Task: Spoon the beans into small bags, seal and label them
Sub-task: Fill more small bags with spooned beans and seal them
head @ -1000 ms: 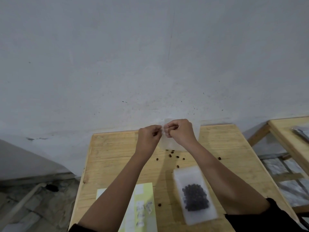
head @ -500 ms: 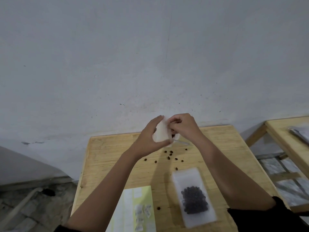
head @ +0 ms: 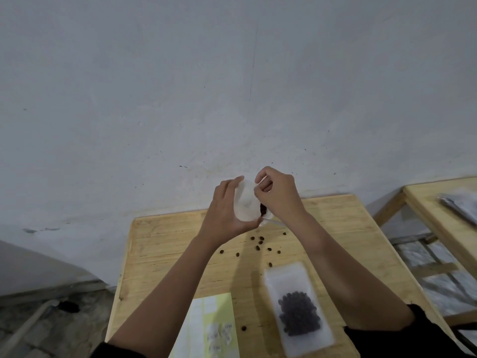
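Note:
My left hand (head: 224,212) grips a small frosted bag (head: 245,204) held up above the far end of the wooden table (head: 165,257). My right hand (head: 277,193) pinches the bag's top edge; a few dark beans (head: 263,210) and a clear spoon handle (head: 273,222) show just under it. Several loose beans (head: 259,244) lie scattered on the table below. A filled bag of beans (head: 298,310) lies flat near the front right. A yellow-green label sheet (head: 210,329) with small written labels lies at the front centre.
A grey wall (head: 232,86) stands right behind the table. A second wooden table (head: 444,210) at the right carries a dark packet (head: 459,202). Rubble floor (head: 38,324) shows to the left, below the table edge.
Both hands rose a little with the bag. My left hand went from pinching the bag's top edge to wrapping round its side; my right hand stays pinching the top.

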Motion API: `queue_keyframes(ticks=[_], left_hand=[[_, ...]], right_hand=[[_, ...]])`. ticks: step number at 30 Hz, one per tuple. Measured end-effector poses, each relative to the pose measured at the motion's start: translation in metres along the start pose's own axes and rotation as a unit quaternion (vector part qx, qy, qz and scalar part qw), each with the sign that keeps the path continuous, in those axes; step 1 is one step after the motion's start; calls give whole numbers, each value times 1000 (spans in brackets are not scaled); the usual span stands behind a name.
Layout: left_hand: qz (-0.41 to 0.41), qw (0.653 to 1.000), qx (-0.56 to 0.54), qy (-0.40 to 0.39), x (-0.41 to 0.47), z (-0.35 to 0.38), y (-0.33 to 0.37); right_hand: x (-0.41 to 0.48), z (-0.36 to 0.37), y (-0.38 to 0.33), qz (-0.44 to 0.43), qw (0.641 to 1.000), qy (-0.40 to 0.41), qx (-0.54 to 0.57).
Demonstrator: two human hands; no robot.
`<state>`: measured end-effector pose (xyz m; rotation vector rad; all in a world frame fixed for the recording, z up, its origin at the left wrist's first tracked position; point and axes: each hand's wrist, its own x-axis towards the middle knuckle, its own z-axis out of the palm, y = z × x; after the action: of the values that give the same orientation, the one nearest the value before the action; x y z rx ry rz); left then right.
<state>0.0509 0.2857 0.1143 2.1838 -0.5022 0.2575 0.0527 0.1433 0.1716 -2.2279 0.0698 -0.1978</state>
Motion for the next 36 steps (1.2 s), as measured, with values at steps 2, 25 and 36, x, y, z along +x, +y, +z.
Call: queue_keyframes(ticks=[2, 25, 36], left_hand=[[-4, 1000, -4, 22, 3, 0, -1], [-66, 991, -3, -118, 9, 11, -41], [-221, 940, 74, -249, 4, 39, -69]], right_hand=[[-2, 3, 0, -22, 999, -5, 34], [25, 6, 45, 45, 976, -189, 97], [38, 23, 154, 147, 945, -215, -199]])
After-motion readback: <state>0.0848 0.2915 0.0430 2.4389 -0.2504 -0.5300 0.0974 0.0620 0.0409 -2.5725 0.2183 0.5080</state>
